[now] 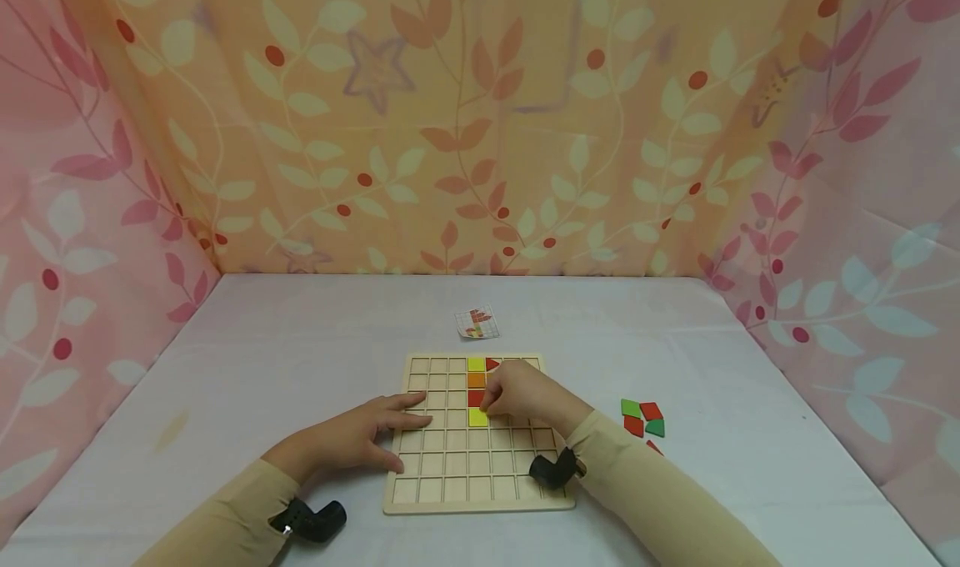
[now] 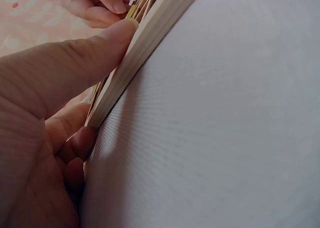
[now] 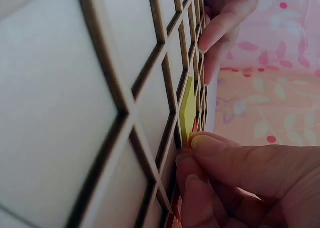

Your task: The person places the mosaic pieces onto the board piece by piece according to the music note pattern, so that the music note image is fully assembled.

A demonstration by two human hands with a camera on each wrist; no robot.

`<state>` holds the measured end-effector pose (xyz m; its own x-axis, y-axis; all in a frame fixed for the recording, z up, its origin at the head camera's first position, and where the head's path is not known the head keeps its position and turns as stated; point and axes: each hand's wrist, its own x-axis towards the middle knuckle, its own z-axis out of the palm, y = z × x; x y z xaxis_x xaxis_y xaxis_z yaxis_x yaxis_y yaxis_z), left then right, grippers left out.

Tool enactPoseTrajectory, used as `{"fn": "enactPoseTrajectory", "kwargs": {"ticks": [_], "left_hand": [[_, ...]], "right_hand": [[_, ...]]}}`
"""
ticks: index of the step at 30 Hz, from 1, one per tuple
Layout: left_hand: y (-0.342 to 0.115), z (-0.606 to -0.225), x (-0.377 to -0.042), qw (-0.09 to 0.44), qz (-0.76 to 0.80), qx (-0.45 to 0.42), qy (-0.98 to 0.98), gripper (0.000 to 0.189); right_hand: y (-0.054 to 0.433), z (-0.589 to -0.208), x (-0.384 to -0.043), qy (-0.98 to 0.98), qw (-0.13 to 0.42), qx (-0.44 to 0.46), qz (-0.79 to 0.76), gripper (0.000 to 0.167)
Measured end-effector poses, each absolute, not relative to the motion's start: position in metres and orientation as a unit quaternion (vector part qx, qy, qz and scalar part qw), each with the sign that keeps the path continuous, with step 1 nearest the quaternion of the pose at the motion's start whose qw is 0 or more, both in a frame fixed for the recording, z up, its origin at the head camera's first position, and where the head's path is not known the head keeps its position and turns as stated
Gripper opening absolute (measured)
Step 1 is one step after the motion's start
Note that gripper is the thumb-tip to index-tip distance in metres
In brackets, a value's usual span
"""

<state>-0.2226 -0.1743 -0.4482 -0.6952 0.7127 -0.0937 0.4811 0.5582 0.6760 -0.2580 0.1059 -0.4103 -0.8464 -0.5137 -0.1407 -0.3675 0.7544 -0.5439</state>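
A wooden grid board (image 1: pixel 454 465) lies on the white table. My left hand (image 1: pixel 360 438) rests along its left side, fingers extended over the border and thumb on the near part of the edge. Above the board's middle, my right hand (image 1: pixel 528 393) pinches a corner of a yellow square tile (image 3: pixel 188 110) between thumb and fingers. That tile sits at its grid cell, slightly tilted in the right wrist view. In the same column beyond it are a red tile (image 1: pixel 476 398), an orange tile (image 1: pixel 476 380) and another yellow tile (image 1: pixel 476 364). A red triangular piece (image 1: pixel 492 364) lies beside the far yellow one.
Right of the board lie several loose pieces, among them a light green tile (image 1: pixel 630 408), a red tile (image 1: pixel 651 411) and a dark green piece (image 1: pixel 656 428). A small pattern card (image 1: pixel 477 323) lies beyond the board. Patterned curtains (image 1: pixel 465 133) enclose the table.
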Motion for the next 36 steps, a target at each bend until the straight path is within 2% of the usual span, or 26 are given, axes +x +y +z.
{"fn": "enactPoseTrajectory", "kwargs": {"ticks": [9,22,36], "left_hand": [[-0.174,-0.449,-0.222,0.178,0.319,0.343,0.866,0.068],[-0.174,-0.448,-0.221,0.178,0.319,0.339,0.867,0.067],[-0.174,-0.449,-0.222,0.173,0.312,0.345,0.868,0.068]], "right_hand": [[0.116,-0.404,-0.257,0.916,0.166,-0.239,-0.277,0.003],[0.174,-0.386,-0.252,0.922,0.172,-0.194,-0.286,0.006],[0.237,-0.389,-0.232,0.927,0.183,-0.149,-0.291,0.007]]}}
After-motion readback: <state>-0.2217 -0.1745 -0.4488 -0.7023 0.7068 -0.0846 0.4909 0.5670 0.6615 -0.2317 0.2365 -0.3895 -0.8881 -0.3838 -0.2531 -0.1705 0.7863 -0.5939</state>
